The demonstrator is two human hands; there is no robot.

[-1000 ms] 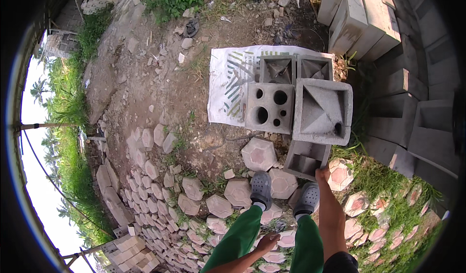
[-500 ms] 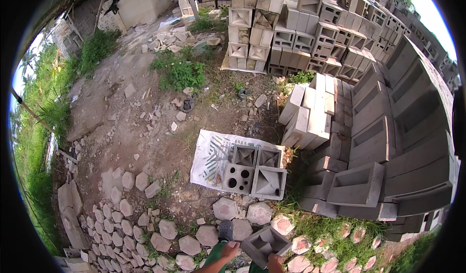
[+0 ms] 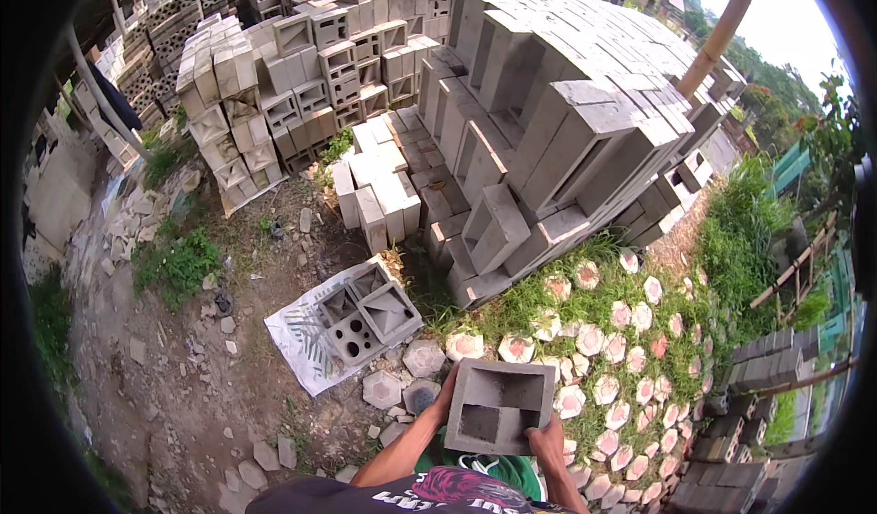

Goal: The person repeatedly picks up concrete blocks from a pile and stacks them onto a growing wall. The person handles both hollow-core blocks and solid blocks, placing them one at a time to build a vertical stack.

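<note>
- A grey hollow concrete block point(image 3: 499, 406) is held up in front of the body, its two rectangular cavities facing the camera, above the hexagonal paving stones point(image 3: 585, 340) set in the grass.
- The left hand point(image 3: 448, 384) is seen at the block's left edge; its grip is closed on that side, with the fingers wrapped behind and hidden.
- The right hand point(image 3: 550, 441) is placed at the block's lower right corner; its grip is clenched on the block there, thumb and fingers lying against the bottom edge.
- Both forearms are seen rising from the lower edge of the view, above a dark printed shirt point(image 3: 429, 493) and green trousers point(image 3: 512, 466).
- A cluster of decorative vent blocks point(image 3: 368, 310), one pierced with round holes and others with square recesses, is laid on a white printed sack point(image 3: 301, 340) on the dirt ground, to the left of the held block and well apart from it.
- A few hexagonal pavers point(image 3: 424, 359) are lying just beside the sack's near corner, between the sack and the held block.
- A large stack of grey concrete blocks point(image 3: 548, 130) is piled beyond the grass, and further stacks of hollow blocks point(image 3: 301, 66) are ranged behind it to the left.
- A smaller pile of dark blocks point(image 3: 763, 363) is seen at the right, near the grass's far edge.
</note>
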